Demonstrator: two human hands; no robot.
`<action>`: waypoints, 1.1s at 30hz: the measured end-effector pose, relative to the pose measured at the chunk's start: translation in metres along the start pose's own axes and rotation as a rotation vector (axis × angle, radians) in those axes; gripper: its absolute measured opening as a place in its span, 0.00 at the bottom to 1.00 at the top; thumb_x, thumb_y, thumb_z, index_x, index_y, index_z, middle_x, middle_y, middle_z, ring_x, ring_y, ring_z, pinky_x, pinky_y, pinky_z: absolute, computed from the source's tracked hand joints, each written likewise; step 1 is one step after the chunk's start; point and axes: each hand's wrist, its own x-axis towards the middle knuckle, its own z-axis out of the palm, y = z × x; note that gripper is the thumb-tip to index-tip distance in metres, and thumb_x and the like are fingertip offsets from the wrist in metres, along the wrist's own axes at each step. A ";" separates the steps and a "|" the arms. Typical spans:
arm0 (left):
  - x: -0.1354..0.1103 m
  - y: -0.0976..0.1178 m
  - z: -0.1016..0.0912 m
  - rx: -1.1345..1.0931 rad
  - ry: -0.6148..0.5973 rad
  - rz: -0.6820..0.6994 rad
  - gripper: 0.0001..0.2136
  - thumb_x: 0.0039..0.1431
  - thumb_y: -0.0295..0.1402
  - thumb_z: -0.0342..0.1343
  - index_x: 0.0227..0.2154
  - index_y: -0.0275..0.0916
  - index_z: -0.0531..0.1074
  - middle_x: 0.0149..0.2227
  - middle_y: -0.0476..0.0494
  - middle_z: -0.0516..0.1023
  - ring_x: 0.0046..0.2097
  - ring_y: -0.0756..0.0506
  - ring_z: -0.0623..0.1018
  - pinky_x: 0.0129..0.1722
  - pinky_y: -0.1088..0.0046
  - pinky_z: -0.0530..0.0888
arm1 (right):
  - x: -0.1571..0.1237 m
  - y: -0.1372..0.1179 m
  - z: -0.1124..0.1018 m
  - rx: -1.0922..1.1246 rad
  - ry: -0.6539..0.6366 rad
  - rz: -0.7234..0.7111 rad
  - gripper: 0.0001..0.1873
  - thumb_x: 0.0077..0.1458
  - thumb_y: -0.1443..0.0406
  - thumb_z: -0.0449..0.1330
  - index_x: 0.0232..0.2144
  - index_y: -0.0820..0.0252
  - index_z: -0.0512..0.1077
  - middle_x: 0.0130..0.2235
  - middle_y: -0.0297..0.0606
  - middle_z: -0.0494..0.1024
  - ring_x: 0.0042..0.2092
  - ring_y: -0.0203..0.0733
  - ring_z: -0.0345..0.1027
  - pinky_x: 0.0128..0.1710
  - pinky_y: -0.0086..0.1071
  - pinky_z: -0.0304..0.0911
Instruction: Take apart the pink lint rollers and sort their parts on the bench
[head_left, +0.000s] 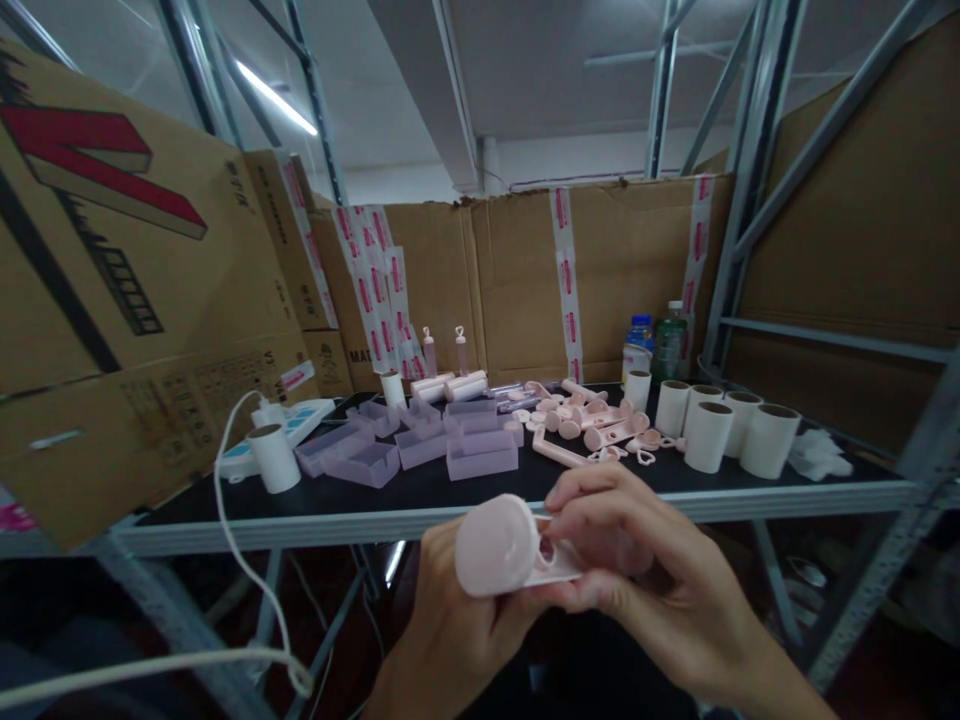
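Note:
A pale pink plastic part (496,545) with a broad rounded end is held up in front of the shelf's edge. My left hand (454,625) is closed around it from below and behind, its fingers partly hidden by the part. From the other side, my right hand (645,570) grips the same part with thumb and fingers, close to a hole in its flat piece. What the right fingertips cover cannot be made out. Beyond the hands, several similar pink plastic pieces (615,430) lie in a loose heap on the black shelf (420,492).
Translucent purple trays (484,460) cluster left of the heap. White cardboard tubes (709,437) stand at right, beside crumpled tissue (819,455) and two bottles (669,342). A power strip (300,425) with a white cable (225,480) lies at left. Cardboard walls (510,290) enclose the shelf.

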 end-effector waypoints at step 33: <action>0.008 -0.104 -0.090 -0.600 0.869 -0.432 0.13 0.49 0.27 0.72 0.34 0.37 0.72 0.37 0.45 0.79 0.42 0.46 0.80 0.44 0.68 0.82 | 0.099 0.139 0.154 -0.668 -0.135 -0.116 0.15 0.66 0.66 0.60 0.54 0.63 0.70 0.58 0.52 0.74 0.60 0.56 0.64 0.60 0.47 0.60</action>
